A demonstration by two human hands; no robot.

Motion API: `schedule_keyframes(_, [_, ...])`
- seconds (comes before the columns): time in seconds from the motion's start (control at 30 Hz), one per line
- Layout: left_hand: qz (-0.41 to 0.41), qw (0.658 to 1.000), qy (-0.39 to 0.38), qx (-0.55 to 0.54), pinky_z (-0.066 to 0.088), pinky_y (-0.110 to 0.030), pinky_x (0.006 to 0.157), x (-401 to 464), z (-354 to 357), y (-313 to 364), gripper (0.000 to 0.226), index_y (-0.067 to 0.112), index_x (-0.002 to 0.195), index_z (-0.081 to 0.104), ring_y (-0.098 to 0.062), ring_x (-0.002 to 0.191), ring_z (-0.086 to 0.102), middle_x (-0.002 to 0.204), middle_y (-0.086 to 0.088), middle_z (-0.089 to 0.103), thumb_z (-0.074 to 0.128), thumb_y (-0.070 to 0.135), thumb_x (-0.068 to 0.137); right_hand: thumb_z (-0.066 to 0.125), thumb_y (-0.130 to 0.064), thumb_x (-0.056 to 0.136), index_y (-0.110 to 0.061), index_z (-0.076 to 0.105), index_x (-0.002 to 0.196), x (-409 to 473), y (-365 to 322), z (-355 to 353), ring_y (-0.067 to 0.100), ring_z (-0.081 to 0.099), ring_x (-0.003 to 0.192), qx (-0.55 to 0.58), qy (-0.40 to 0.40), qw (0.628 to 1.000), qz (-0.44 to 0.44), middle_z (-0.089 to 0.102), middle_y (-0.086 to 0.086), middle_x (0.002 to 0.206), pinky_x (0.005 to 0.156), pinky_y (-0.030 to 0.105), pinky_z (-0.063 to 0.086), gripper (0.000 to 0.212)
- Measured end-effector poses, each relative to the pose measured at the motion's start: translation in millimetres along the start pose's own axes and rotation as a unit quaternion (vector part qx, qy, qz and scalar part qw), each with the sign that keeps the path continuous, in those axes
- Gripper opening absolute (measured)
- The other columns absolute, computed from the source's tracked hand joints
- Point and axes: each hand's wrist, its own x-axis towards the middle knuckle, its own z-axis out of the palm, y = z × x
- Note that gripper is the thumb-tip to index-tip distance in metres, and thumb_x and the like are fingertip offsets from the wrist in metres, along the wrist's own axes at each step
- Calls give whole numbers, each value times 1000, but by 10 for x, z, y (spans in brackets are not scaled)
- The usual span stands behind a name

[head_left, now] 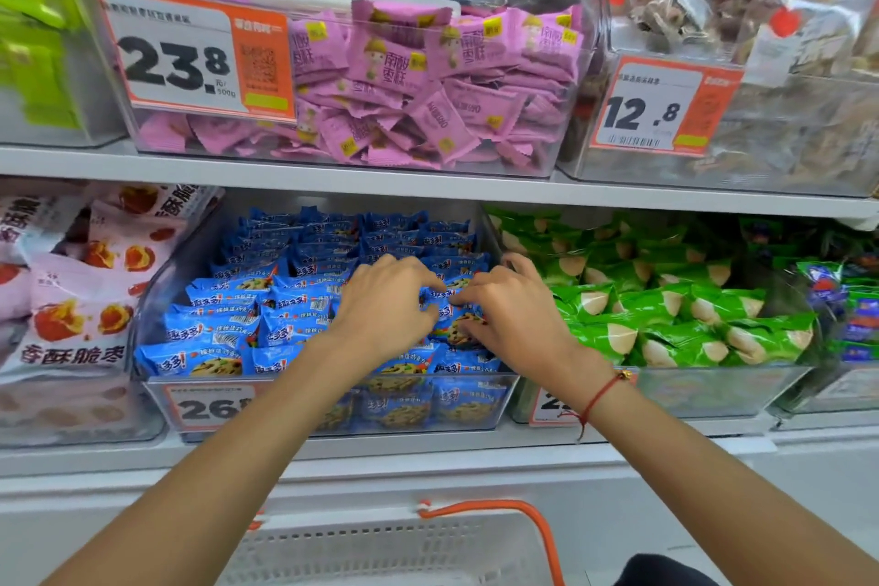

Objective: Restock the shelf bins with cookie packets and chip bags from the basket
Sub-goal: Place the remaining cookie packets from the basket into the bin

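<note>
While both arms reach into the clear bin (161, 388) at frame centre, the left hand (387, 307) and right hand (511, 314) pinch one blue cookie packet (456, 324) atop the stacked packets; white basket (380, 547) sits bottom centre.

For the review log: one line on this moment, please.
left hand | right hand | both gripping blue cookie packets | in clear bin

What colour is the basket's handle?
Orange, on the white basket's handle, seen in the head view.
</note>
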Motion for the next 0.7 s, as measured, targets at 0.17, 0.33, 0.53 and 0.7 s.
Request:
schedule_keyframes(0.17, [-26, 998, 3, 50, 33, -37, 100, 151, 17, 81, 34, 34, 108, 69, -19, 117, 48, 122, 8, 60, 69, 50, 78, 87, -29, 58, -22, 74, 99, -74, 34, -59, 25, 60, 93, -100, 15, 995, 17, 69, 0, 88, 105, 47, 21, 43])
schedule_keyframes(0.33, [-39, 995, 44, 81, 33, -34, 97, 84, 109, 123, 33, 31, 103, 69, -18, 117, 43, 120, 6, 57, 72, 51, 76, 72, -17, 77, -26, 71, 106, 60, -12, -105, 25, 52, 102, -123, -33, 992, -22, 67, -3, 94, 110, 48, 3, 30])
schedule_keyframes(0.53, [-4, 998, 33, 62, 28, -33, 101, 104, 133, 11, 43, 31, 115, 57, -18, 126, 33, 133, 7, 45, 66, 53, 79, 90, -23, 47, -24, 74, 100, -41, 123, 57, 27, 61, 89, -105, 6, 993, -62, 67, 1, 87, 100, 55, 37, 56])
schedule_keyframes(0.7, [39, 987, -69, 142, 23, -40, 110, 256, 38, -2, 79, 23, 146, 30, -21, 140, 20, 152, 3, 29, 60, 58, 81, 72, -47, 74, -10, 25, 147, 79, 92, -76, 26, 32, 136, -171, -118, 978, -27, 38, 11, 144, 114, 57, 5, 94])
